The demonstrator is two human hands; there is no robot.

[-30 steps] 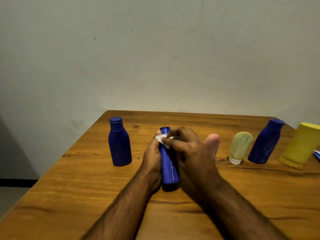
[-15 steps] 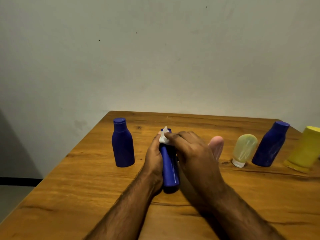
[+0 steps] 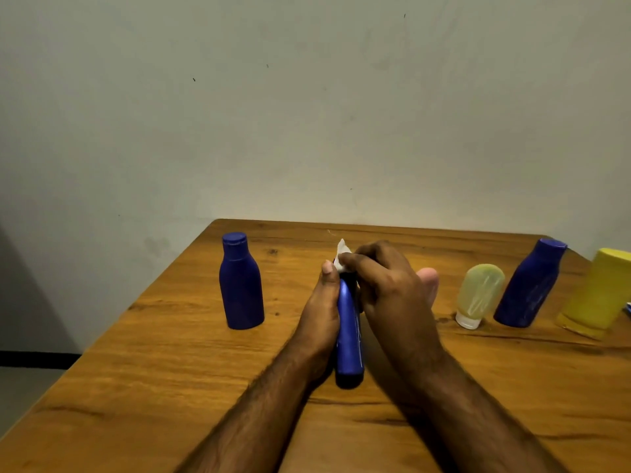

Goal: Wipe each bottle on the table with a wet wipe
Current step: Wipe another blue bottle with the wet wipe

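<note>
At six o'clock on the wooden tabletop (image 3: 164, 380), the left hand (image 3: 322, 319) is gripping a slim blue plastic bottle (image 3: 349, 339); the right hand (image 3: 389, 291) is pinching a white wet wipe (image 3: 342, 256) against its top.

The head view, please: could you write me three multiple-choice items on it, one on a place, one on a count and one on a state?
1. Where does the pale tube stand?
A. left of the lone blue bottle
B. between the pink bottle and a leaning blue bottle
C. on the floor

2. How many blue bottles show?
A. one
B. three
C. five

3. What is the right hand doing?
A. pressing a white wipe on the held blue bottle
B. resting flat on the table
C. lifting the yellow bottle

Key: 1 B, pink bottle left of it, leaning blue bottle right. 2 B, also one at left. 3 A, wipe under its fingers at the cap.
</note>
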